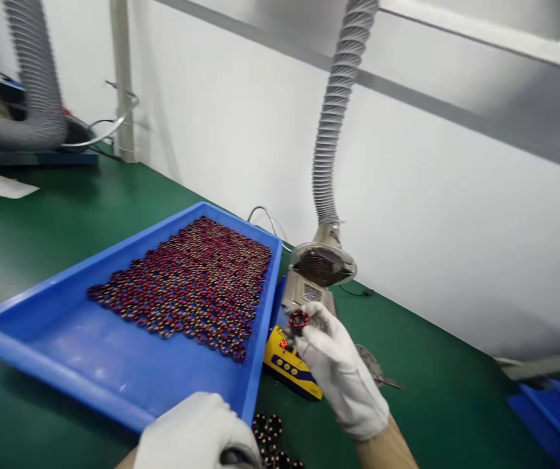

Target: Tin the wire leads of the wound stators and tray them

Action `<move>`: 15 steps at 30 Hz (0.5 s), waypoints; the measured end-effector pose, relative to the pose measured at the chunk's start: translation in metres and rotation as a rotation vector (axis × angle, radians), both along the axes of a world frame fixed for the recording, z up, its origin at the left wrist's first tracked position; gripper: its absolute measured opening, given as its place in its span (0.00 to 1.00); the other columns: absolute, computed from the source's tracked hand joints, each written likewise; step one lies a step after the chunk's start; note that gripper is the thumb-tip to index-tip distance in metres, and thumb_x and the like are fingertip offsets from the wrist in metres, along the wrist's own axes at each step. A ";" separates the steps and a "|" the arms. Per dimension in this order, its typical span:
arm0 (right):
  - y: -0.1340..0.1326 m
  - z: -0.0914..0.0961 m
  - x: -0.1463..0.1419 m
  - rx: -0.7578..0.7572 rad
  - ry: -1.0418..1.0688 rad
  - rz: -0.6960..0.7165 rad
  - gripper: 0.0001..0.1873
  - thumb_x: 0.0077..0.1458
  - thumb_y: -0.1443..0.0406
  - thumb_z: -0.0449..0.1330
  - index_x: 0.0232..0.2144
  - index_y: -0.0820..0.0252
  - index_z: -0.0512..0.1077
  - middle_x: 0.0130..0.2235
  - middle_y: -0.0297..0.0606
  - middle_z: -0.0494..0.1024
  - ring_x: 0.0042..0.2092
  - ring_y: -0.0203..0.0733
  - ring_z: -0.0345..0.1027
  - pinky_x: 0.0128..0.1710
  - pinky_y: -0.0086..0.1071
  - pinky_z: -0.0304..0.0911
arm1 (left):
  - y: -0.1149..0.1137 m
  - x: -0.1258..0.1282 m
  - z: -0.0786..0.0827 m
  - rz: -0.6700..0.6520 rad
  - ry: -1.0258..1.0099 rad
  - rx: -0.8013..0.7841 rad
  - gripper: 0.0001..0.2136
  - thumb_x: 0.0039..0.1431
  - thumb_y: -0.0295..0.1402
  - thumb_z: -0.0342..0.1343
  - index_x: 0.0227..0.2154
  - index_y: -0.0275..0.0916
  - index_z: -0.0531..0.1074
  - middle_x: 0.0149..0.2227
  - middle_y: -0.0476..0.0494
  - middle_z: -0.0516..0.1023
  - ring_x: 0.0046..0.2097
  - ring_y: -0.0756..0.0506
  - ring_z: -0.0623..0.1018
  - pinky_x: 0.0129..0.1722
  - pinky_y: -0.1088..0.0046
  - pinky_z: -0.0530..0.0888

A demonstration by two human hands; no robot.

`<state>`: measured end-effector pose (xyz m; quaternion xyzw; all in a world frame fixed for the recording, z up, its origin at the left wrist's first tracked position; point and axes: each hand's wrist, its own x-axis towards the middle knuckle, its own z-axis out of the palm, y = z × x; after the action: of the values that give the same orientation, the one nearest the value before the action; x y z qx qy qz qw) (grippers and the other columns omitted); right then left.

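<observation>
My right hand (331,365), in a white glove, pinches a small red-and-black stator ring (298,319) between thumb and fingertips. It holds the ring above a yellow-fronted solder pot (290,365) with a red digital display and buttons. At the bottom edge my left hand (199,433), also white-gloved, is curled beside the near rim of the blue tray (89,391). Something dark shows in its curled fingers, but I cannot make out what. Rows of similar rings (192,280) lie packed flat in the tray. Several darker rings (270,436) lie loose on the table right of my left hand.
A grey extraction hose (333,124) comes down to a round hood (323,264) over the pot. A metal piece (370,365) lies behind my right hand. Another hose (36,78) and a white paper (1,186) are at left on the green table (431,391); blue bins (553,417) stand at right.
</observation>
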<state>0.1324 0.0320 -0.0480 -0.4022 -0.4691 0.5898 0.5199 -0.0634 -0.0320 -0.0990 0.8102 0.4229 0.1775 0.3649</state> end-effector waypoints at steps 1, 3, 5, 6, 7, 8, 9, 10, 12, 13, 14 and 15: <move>0.000 -0.012 -0.014 0.038 -0.109 0.037 0.14 0.44 0.67 0.66 0.33 0.55 0.67 0.37 0.32 0.71 0.34 0.35 0.65 0.33 0.28 0.62 | 0.001 0.000 0.000 -0.107 -0.042 0.028 0.07 0.52 0.33 0.57 0.32 0.49 0.79 0.31 0.53 0.81 0.32 0.47 0.79 0.30 0.81 0.69; 0.000 -0.034 -0.045 0.164 -0.450 0.108 0.14 0.45 0.71 0.62 0.36 0.54 0.65 0.37 0.31 0.71 0.35 0.36 0.65 0.34 0.28 0.62 | 0.003 0.000 -0.005 -0.225 -0.110 0.088 0.09 0.48 0.28 0.61 0.33 0.46 0.79 0.30 0.53 0.82 0.27 0.49 0.79 0.26 0.82 0.67; 0.003 -0.050 -0.074 0.393 -0.919 0.233 0.14 0.48 0.72 0.59 0.39 0.55 0.67 0.39 0.33 0.72 0.38 0.38 0.67 0.39 0.31 0.62 | 0.006 0.003 -0.014 -0.249 -0.140 0.135 0.11 0.46 0.27 0.64 0.34 0.43 0.79 0.31 0.53 0.82 0.27 0.50 0.79 0.25 0.82 0.66; 0.005 -0.055 -0.086 0.512 -1.132 0.306 0.12 0.50 0.72 0.58 0.39 0.56 0.69 0.39 0.34 0.73 0.39 0.39 0.67 0.40 0.32 0.62 | 0.006 0.005 -0.019 -0.254 -0.145 0.154 0.11 0.46 0.27 0.64 0.35 0.43 0.79 0.32 0.53 0.82 0.28 0.50 0.79 0.25 0.83 0.66; 0.007 -0.058 -0.097 0.616 -1.297 0.379 0.08 0.52 0.70 0.59 0.37 0.57 0.71 0.37 0.36 0.74 0.39 0.41 0.67 0.41 0.33 0.62 | 0.007 0.007 -0.024 -0.249 -0.147 0.172 0.11 0.46 0.28 0.64 0.35 0.42 0.79 0.32 0.53 0.82 0.28 0.50 0.79 0.26 0.82 0.67; 0.011 -0.060 -0.107 0.696 -1.406 0.441 0.04 0.53 0.67 0.59 0.34 0.58 0.73 0.36 0.37 0.75 0.39 0.42 0.67 0.40 0.34 0.62 | 0.007 0.008 -0.028 -0.241 -0.146 0.185 0.10 0.46 0.29 0.65 0.35 0.41 0.79 0.32 0.53 0.82 0.28 0.50 0.79 0.26 0.82 0.67; 0.015 -0.062 -0.115 0.752 -1.463 0.492 0.04 0.54 0.65 0.60 0.31 0.58 0.74 0.34 0.38 0.76 0.39 0.44 0.67 0.40 0.36 0.62 | 0.007 0.009 -0.030 -0.233 -0.145 0.194 0.10 0.46 0.30 0.64 0.34 0.41 0.79 0.32 0.53 0.82 0.28 0.50 0.79 0.26 0.81 0.67; 0.018 -0.062 -0.122 0.793 -1.481 0.524 0.05 0.54 0.64 0.60 0.29 0.59 0.75 0.33 0.39 0.76 0.40 0.46 0.67 0.41 0.38 0.62 | 0.007 0.010 -0.032 -0.229 -0.148 0.202 0.09 0.47 0.31 0.64 0.34 0.41 0.79 0.32 0.53 0.82 0.29 0.49 0.79 0.27 0.81 0.68; 0.025 -0.064 -0.133 0.863 -1.500 0.557 0.06 0.54 0.65 0.60 0.29 0.62 0.76 0.39 0.44 0.76 0.47 0.51 0.63 0.47 0.43 0.59 | 0.007 0.009 -0.030 -0.237 -0.166 0.214 0.09 0.47 0.31 0.64 0.34 0.41 0.79 0.33 0.53 0.82 0.30 0.49 0.79 0.28 0.81 0.67; 0.027 -0.064 -0.137 0.892 -1.516 0.559 0.07 0.54 0.66 0.60 0.29 0.64 0.76 0.44 0.48 0.74 0.50 0.54 0.61 0.50 0.45 0.56 | 0.007 0.008 -0.028 -0.241 -0.181 0.219 0.08 0.47 0.31 0.64 0.34 0.42 0.79 0.33 0.53 0.82 0.31 0.49 0.79 0.29 0.81 0.67; 0.029 -0.064 -0.140 0.910 -1.530 0.552 0.07 0.53 0.66 0.60 0.30 0.66 0.76 0.50 0.51 0.70 0.53 0.57 0.58 0.52 0.48 0.54 | 0.007 0.006 -0.024 -0.247 -0.200 0.222 0.08 0.48 0.31 0.64 0.33 0.42 0.79 0.33 0.54 0.82 0.31 0.49 0.79 0.28 0.81 0.67; 0.030 -0.063 -0.141 0.915 -1.545 0.540 0.08 0.53 0.66 0.61 0.32 0.67 0.76 0.54 0.53 0.66 0.55 0.59 0.55 0.53 0.50 0.52 | 0.007 0.004 -0.019 -0.247 -0.216 0.223 0.07 0.48 0.32 0.64 0.33 0.42 0.79 0.32 0.54 0.82 0.30 0.50 0.79 0.27 0.80 0.66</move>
<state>-0.0086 0.0616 -0.1108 -0.3161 -0.9484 0.0181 0.0175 -0.0597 -0.0252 -0.1181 0.8675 0.2566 0.2630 0.3353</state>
